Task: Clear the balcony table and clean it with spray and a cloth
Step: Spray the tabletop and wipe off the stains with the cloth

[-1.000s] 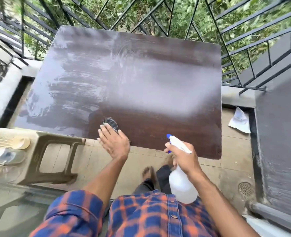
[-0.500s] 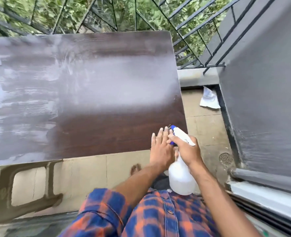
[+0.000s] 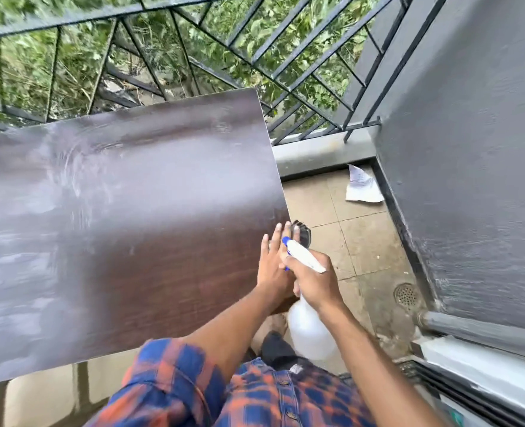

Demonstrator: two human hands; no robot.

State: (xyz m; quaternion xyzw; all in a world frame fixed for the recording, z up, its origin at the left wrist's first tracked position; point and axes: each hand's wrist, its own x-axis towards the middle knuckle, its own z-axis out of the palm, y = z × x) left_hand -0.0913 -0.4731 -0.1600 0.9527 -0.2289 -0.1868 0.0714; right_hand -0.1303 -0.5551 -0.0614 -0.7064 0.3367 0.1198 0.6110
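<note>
I have the left hand point(image 3: 273, 266) reaching forward over the near right corner of the tabletop point(image 3: 131, 226), fingers point(image 3: 277, 241) straight and flat, pressing the dark cloth point(image 3: 303, 234) at the right edge; the right hand point(image 3: 315, 282) sits just beside it, fingers clenched round the neck of the spray bottle point(image 3: 310, 334), which hangs below, off the tabletop, nozzle pointing forward.

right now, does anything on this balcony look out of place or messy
A white sheet of paper lies on the floor in the corner by the grey wall. The table shows streaky wet smears.
</note>
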